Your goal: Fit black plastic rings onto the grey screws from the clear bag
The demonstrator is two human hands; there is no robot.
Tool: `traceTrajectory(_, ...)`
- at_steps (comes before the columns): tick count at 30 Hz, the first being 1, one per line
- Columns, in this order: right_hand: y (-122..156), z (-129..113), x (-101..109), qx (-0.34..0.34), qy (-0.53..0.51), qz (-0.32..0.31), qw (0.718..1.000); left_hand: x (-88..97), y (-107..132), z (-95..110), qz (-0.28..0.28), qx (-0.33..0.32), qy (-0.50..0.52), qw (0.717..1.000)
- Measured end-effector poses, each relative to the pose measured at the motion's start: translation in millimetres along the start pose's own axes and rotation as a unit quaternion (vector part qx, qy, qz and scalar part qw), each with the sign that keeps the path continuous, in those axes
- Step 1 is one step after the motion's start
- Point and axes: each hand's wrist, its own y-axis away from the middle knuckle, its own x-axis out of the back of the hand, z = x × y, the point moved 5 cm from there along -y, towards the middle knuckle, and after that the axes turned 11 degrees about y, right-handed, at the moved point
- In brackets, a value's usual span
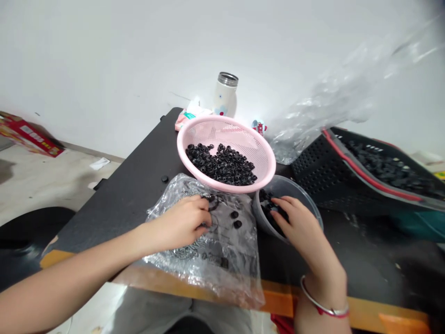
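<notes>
My left hand (193, 218) is over a clear plastic bag (239, 260) lying on the table. Its fingers are curled closed beside some black ring-shaped pieces (212, 202), and what they hold is hidden. Two small black pieces (236, 220) rest on the bag to the right of that hand. Inside a clear plastic tub (311, 199) is my right hand (295, 215), thumb and fingers apart among the black pieces (267, 204) there. Behind both hands a pink mesh basket (225, 188) contains many small black rings (222, 164). Its near right rim overlaps the tub.
A large black perforated basket (313, 171) with a red-trimmed rim, full of black pieces, stands at the right. A white open-topped bottle (225, 95) and a tissue pack (184, 118) are at the back. One loose black piece (164, 178) lies on the black table (121, 204).
</notes>
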Motion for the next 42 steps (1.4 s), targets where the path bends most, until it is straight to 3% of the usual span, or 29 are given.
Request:
traceTrajectory(4,-4,14,-24,0.031,-0.018,-0.140,0.989,-5.9,3,5,0.004,-0.014,-0.039,0.999)
traceTrajectory(14,-9,-3,-14,0.032,-0.014,-0.229,0.973,-11.2,5,2,0.029,-0.038,-0.026,0.999)
traceTrajectory(16,-10,-2,-12,0.035,-0.033,-0.198,0.979,-10.6,6,2,0.043,-0.056,-0.008,0.997)
traceTrajectory(20,-10,4,-1,0.010,-0.072,-0.041,0.996,-9.0,7,3,0.078,-0.091,0.015,0.993)
traceTrajectory(23,-6,4,9,-0.007,-0.105,0.036,0.994,-9.6,6,5,0.073,-0.095,-0.017,0.993)
traceTrajectory(25,-4,2,12,-0.024,-0.120,0.052,0.991,-10.5,6,6,0.056,-0.086,-0.043,0.994)
traceTrajectory(30,-2,-2,9,-0.036,-0.132,0.013,0.990,-11.3,4,5,0.026,-0.060,-0.060,0.996)
traceTrajectory(36,0,3,16,-0.060,-0.191,0.091,0.976,-4.6,4,4,0.035,-0.045,-0.027,0.998)
traceTrajectory(39,9,2,24,-0.094,-0.247,0.137,0.955,-0.2,4,1,0.032,-0.019,-0.013,0.999)
traceTrajectory(42,20,-10,30,-0.110,-0.368,0.175,0.906,2.3,3,-2,0.035,0.000,-0.002,0.999)
